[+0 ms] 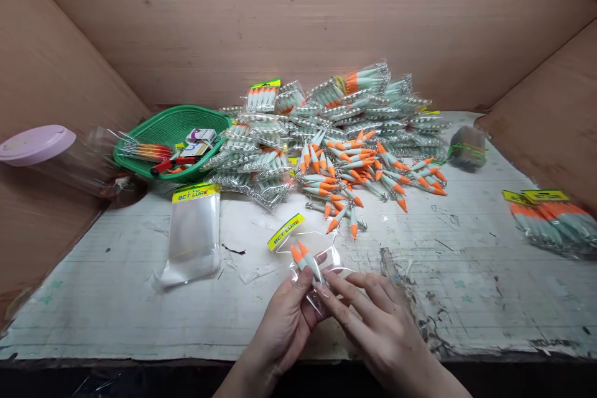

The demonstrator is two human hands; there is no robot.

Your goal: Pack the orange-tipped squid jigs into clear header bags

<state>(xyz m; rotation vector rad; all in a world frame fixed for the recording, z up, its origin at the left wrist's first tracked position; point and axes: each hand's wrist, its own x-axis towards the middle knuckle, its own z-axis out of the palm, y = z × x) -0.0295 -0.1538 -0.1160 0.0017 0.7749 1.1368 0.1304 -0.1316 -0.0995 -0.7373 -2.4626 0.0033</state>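
Pale worktop (116, 305) beneath loose lures (358, 164), green basket (161, 127).

On the desk (140, 323), loose fishing lures (358, 164) lie before a heap of lure packs (254, 160). Left of the heap sits a basket (170, 127), with a stack of bags (193, 230) in front. More packs (557, 222) lie far right.

Single head view: camera above worktop (130, 317), facing forward and down toward back panel (298, 31) (left hand (290, 308) and right hand (380, 323) close, lower centre).
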